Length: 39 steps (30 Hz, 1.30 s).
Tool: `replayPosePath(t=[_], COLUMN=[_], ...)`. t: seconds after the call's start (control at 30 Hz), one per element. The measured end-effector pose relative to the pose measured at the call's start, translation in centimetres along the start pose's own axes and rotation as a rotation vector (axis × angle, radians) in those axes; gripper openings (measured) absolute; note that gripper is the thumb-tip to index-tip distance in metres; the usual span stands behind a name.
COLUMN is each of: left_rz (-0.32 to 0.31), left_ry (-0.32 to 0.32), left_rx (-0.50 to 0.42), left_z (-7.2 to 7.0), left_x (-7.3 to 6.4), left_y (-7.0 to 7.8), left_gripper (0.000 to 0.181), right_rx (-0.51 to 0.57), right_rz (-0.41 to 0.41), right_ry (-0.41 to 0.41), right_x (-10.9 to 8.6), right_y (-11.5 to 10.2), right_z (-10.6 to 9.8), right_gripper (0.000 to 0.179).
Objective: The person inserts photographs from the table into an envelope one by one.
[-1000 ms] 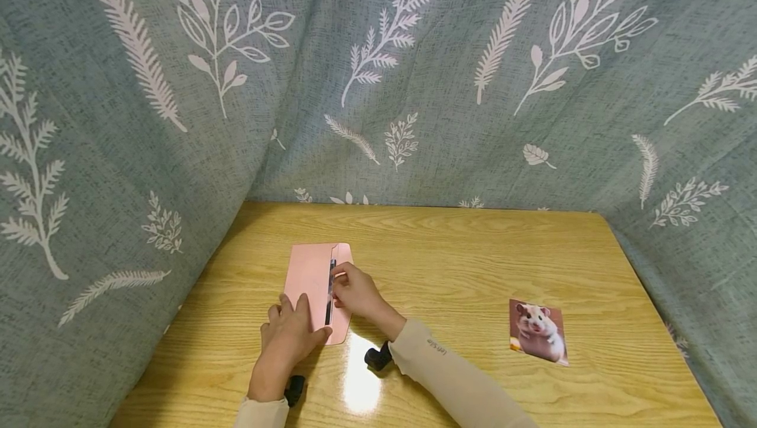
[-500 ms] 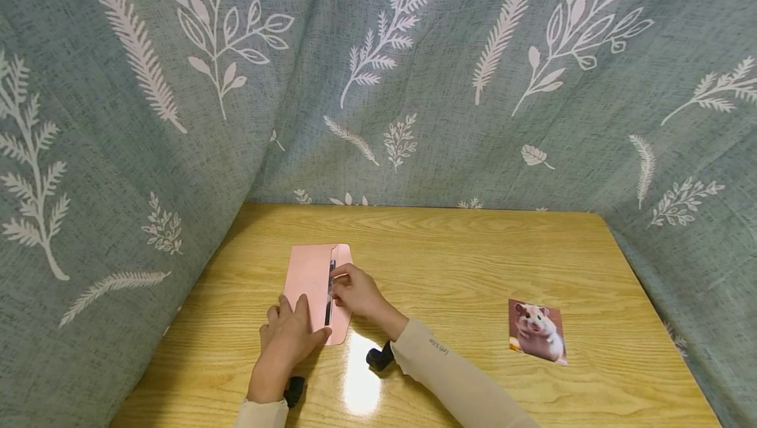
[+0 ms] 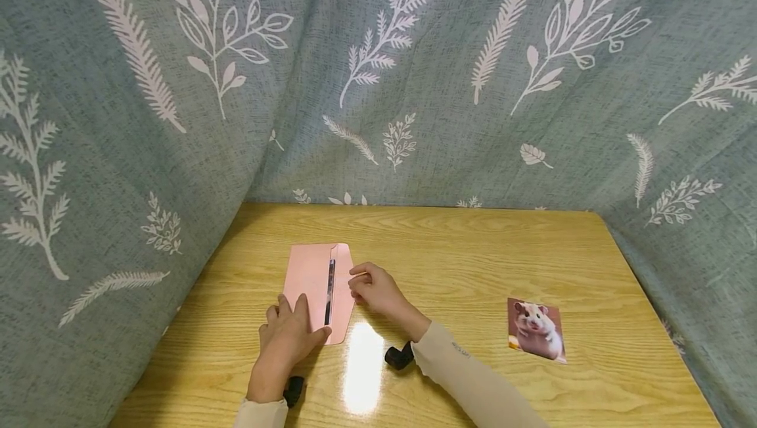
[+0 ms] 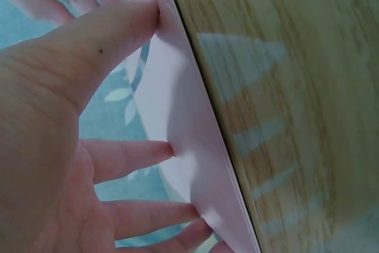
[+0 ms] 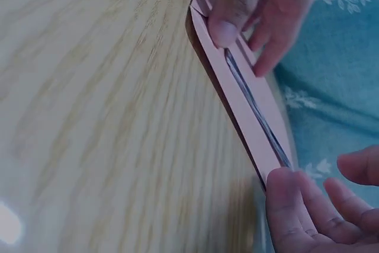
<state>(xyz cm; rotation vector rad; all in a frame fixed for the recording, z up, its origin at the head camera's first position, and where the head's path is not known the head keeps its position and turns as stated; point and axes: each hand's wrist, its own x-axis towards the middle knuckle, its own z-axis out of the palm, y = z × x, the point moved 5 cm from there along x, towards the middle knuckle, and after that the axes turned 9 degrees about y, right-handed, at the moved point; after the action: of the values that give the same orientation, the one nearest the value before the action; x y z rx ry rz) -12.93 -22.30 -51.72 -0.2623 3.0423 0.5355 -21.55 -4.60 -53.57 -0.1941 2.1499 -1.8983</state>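
A pink envelope lies flat on the left part of the table, its flap spread out to the right. Inside its mouth shows a narrow dark strip of a picture card; the envelope hides the rest. My left hand rests on the envelope with spread fingers, the thumb near the mouth's lower end, as the left wrist view also shows on the pink paper. At the flap's outer edge is my right hand. In the right wrist view its fingertips meet the flap, while the thumb stands apart.
A square hamster photo lies face up on the right of the wooden table. Patterned grey-green cloth rises behind and along both sides. Dark wrist cameras sit below the hands.
My right hand has drawn back to the right, from the card at the envelope's mouth to the flap's outer edge. The left hand and the envelope have stayed put.
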Motion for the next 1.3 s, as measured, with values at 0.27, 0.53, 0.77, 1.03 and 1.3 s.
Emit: replayPosePath(t=[0.27, 0.53, 0.77, 1.03, 1.3], left_rz=[0.000, 0.010, 0.005, 0.015, 0.017], left_ry=[-0.012, -0.011, -0.023, -0.015, -0.016], left_rx=[-0.001, 0.003, -0.001, 0.008, 0.008], left_z=[0.1, 0.0, 0.0, 0.1, 0.1], left_x=[0.1, 0.1, 0.0, 0.0, 0.0], left_y=[0.0, 0.2, 0.2, 0.1, 0.2], left_gripper=[0.089, 0.089, 0.089, 0.089, 0.089], right_rx=[-0.021, -0.049, -0.098, -0.119, -0.255], right_rz=[-0.062, -0.131, -0.126, -0.063, -0.161], right_ry=[-0.015, 0.012, 0.113, 0.243, 0.319], right_x=[-1.7, -3.9, -6.1, -8.4, -10.7], right_y=[-0.2, -0.8, -1.0, -0.2, -0.1], right_z=[-4.1, -8.9, -13.5, -17.5, -21.4], right_gripper=[0.034, 0.038, 0.038, 0.037, 0.033])
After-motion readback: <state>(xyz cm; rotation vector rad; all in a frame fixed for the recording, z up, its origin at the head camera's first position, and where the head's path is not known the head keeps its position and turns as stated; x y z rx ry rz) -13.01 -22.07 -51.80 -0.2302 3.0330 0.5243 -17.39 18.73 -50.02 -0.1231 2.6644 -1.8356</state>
